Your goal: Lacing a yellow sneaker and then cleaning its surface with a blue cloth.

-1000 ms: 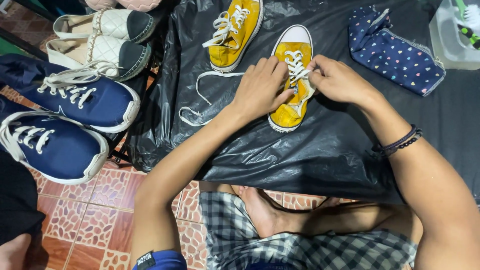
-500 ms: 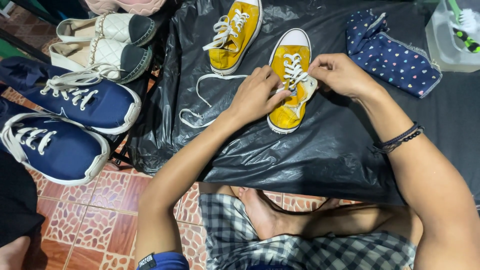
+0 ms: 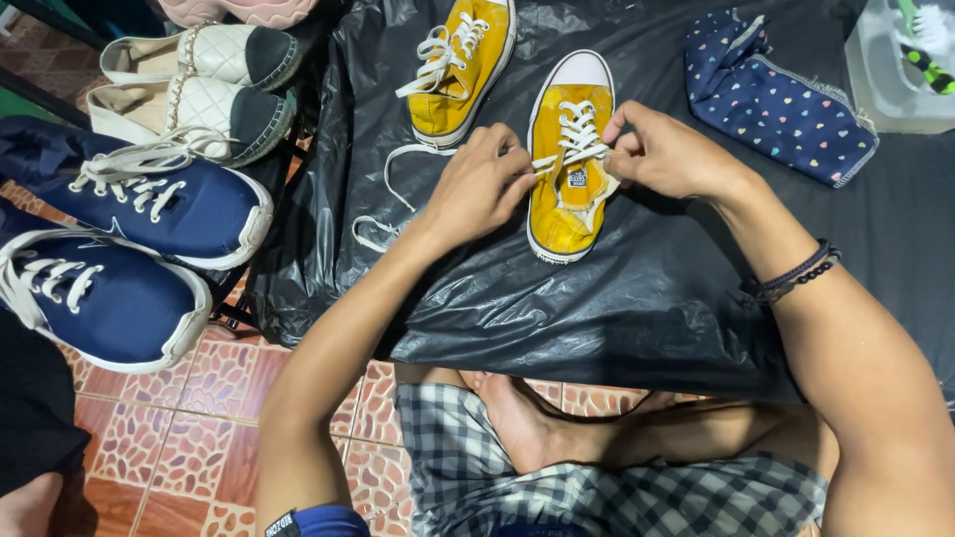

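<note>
- I see left hand and right hand each pinched shut on the white lace.
- Yellow shoe, small tongue label, lies mid-sheet.

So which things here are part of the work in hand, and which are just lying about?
In hand:
- yellow sneaker, gripped at its white lace by the left hand and right hand
- second yellow sneaker, unlaced partner
- loose white lace

Lying about:
- blue sneakers
- quilted cream slip-ons
- dotted navy pouch
- clear tub
</note>
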